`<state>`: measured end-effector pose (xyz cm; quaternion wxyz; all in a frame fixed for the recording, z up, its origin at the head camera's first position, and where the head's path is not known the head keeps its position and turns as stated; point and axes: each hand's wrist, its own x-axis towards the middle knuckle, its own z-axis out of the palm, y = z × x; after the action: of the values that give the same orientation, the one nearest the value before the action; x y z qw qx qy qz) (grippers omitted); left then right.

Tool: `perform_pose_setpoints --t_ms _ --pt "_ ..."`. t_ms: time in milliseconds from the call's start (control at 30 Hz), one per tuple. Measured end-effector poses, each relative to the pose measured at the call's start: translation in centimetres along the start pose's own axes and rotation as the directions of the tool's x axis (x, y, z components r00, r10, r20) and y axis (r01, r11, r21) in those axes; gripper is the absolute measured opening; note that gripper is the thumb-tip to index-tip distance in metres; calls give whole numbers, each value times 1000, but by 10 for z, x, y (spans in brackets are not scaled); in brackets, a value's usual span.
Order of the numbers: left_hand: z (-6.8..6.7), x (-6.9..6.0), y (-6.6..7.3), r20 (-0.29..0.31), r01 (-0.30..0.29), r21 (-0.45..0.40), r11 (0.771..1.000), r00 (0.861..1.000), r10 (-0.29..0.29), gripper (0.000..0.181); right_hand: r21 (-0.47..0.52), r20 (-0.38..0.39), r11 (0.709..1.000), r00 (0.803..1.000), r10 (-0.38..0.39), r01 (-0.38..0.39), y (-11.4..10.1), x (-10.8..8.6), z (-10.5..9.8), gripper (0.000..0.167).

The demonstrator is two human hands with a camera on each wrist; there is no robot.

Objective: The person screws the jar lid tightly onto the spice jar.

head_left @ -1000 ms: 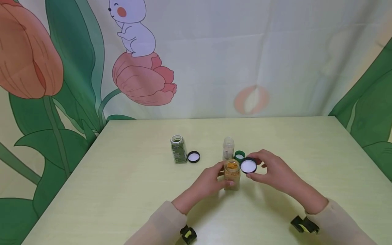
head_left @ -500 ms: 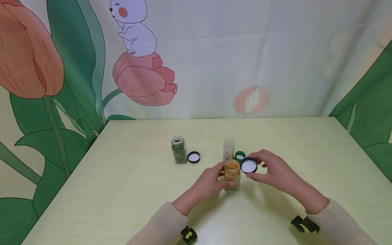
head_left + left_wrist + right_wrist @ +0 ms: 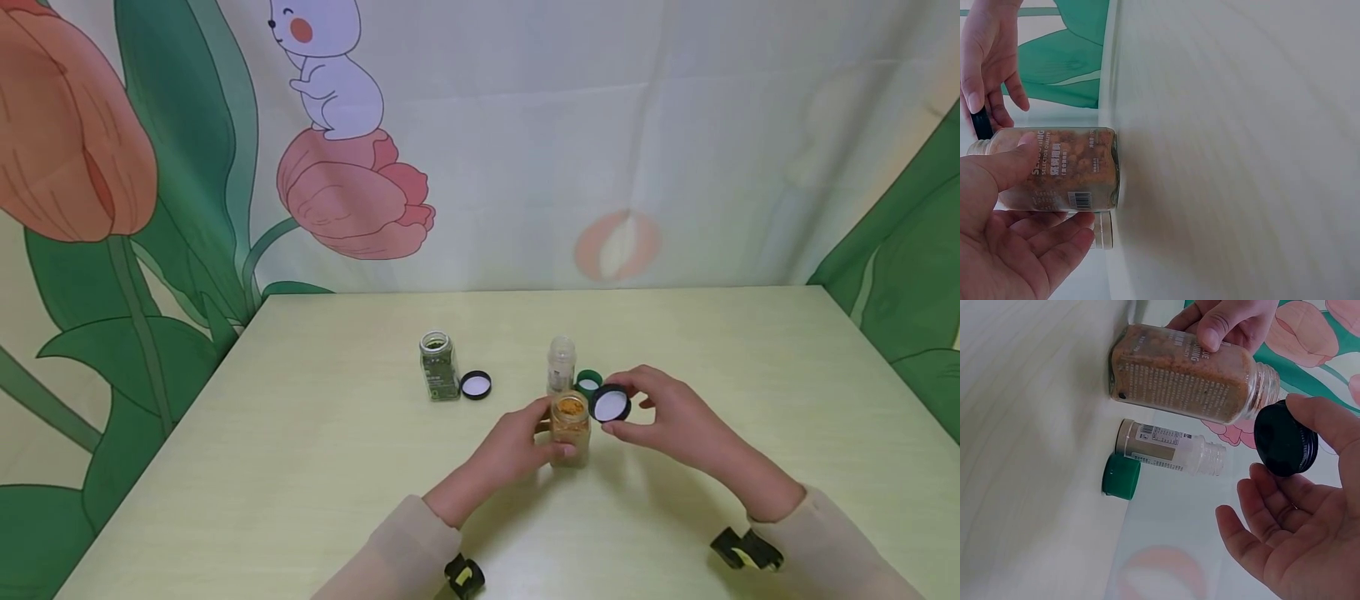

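- Fingers and thumb of our left hand (image 3: 516,438) grip the orange seasoning jar (image 3: 570,429), which stands upright, apparently resting on the table (image 3: 300,500).
- Our right hand (image 3: 667,419) pinches a black cap (image 3: 611,403) just beside that jar's open mouth (whether they touch, we cannot tell).
- Done, as we judge it: all three containers are uncapped. The herb jar (image 3: 439,367) has its black lid (image 3: 476,384) lying beside it, liner up; the small clear bottle (image 3: 561,365) has a green cap (image 3: 589,382) next to it.
- Left, we think: the cap we pinch is neither set down nor seated on the jar, and we cannot tell which it is bound for.
- Only the head view gives us the herb jar and the white liner of the pinched cap.
- Our left wrist view adds the orange jar's barcode; our right wrist view, the bottle's bare threaded neck.
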<state>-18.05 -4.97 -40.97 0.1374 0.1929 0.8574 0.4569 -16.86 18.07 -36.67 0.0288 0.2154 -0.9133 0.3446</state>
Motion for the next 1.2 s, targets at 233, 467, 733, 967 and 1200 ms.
perform_pose_setpoints --t_ms 233,467,733,967,1200 --pt "0 0 1 3 9 -1 1000 1000 -9 62 11 -7 1000 1000 -10 11 -1 0 0 42" --pt "0 -1 1 5 17 -7 1000 1000 -17 62 3 -11 1000 1000 -12 12 -4 1 1 43" --pt "0 -1 1 3 3 -18 1000 1000 -3 60 -4 -28 1000 999 -17 17 -8 3 2 45" --pt "0 -1 0 -1 -7 -17 1000 1000 7 61 3 -37 1000 999 -23 23 -8 5 4 44" --pt "0 -1 1 3 -6 -16 1000 1000 6 60 12 -51 999 998 -32 33 -8 9 7 45"
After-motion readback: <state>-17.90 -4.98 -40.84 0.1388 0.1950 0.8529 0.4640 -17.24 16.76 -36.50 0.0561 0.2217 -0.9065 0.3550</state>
